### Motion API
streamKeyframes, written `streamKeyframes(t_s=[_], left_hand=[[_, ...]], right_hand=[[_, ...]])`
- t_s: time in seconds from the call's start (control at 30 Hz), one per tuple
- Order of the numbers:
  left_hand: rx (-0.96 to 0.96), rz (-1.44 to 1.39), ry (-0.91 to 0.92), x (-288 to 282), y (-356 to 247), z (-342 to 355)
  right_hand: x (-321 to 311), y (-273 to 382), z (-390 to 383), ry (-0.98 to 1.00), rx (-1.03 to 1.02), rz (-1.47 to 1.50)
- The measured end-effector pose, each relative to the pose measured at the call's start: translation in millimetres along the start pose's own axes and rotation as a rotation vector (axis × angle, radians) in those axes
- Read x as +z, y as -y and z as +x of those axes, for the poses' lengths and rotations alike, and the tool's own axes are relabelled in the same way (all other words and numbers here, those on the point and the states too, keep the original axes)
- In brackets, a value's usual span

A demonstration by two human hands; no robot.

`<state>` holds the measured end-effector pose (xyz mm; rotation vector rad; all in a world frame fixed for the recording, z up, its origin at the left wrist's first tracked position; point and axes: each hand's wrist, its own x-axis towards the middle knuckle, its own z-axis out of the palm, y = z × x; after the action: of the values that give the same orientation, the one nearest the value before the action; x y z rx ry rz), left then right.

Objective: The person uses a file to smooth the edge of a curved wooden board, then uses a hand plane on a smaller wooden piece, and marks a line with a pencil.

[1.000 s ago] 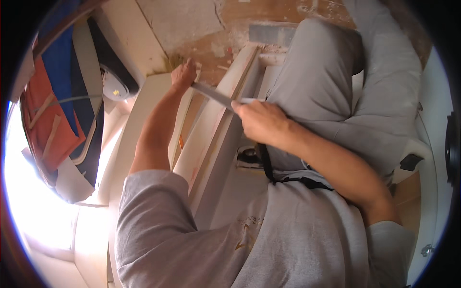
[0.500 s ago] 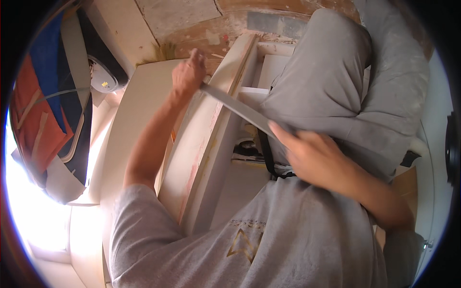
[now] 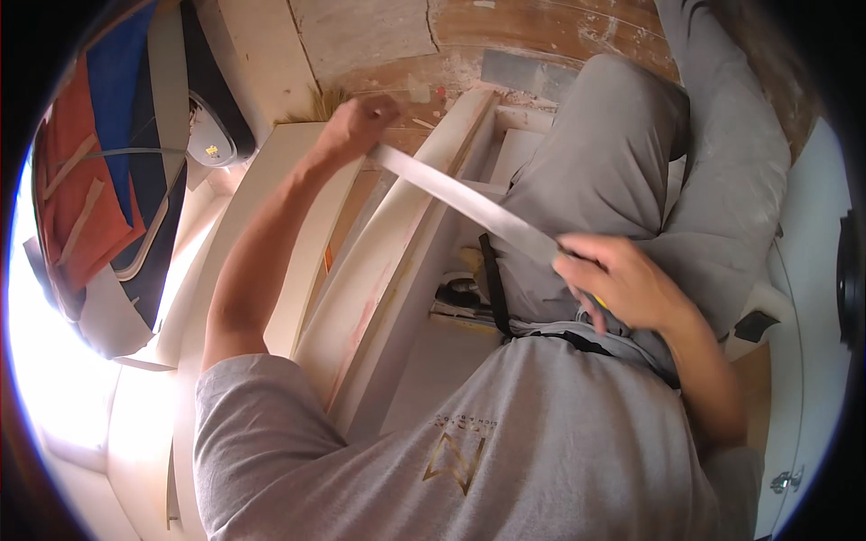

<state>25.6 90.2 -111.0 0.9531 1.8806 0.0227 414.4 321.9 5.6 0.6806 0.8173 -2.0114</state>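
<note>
A long, flat, silvery-white strip (image 3: 465, 200) stretches slantwise between my hands, above a pale padded ledge (image 3: 397, 243). Its upper left end meets my left hand (image 3: 361, 124), whose fingers are curled closed; the exact hold there is partly hidden. At the lower right end, my right hand (image 3: 622, 275) closes round a dark part with a bit of yellow. The strip is slightly wider toward this hand. Both hands are in the air, the right one above my lap in grey trousers (image 3: 586, 153).
Beside the ledge runs an open white frame with compartments (image 3: 523, 119), a dark object (image 3: 462, 296) inside it. A curved cream panel (image 3: 298, 171) lies to the left. Blue and orange sheets (image 3: 95, 198) hang farther left. A white door (image 3: 803, 298) bounds the right.
The strip has turned more of its pale face into view. My right hand has shifted to the right and slightly down. The view has moved slightly.
</note>
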Motion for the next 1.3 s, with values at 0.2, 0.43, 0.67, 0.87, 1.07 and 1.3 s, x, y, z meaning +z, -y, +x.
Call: streamKeyframes(t_s=[0.2,0.43,0.67,0.87,1.07,1.3], left_hand=[[-0.027,0.337,0.281,37,-83,-34],[-0.049,0.586,0.197,42,-27,-24],[-0.024,0.698,0.159,65,153,31],[0.004,0.587,0.235,43,-43,-4],[0.04,0.542,0.247,47,-64,-46],[-0.214,0.612,0.028,62,44,16]], right_hand=[[40,-46,-51,-0.441,-0.51,-0.374],[45,-34,3,-0.335,-0.473,-0.439],[56,3,118,-0.308,-0.484,-0.518],[35,-35,-13,-0.33,-0.494,-0.431],[39,-28,-60,-0.258,-0.411,-0.454],[48,-9,77,-0.324,-0.497,-0.523]])
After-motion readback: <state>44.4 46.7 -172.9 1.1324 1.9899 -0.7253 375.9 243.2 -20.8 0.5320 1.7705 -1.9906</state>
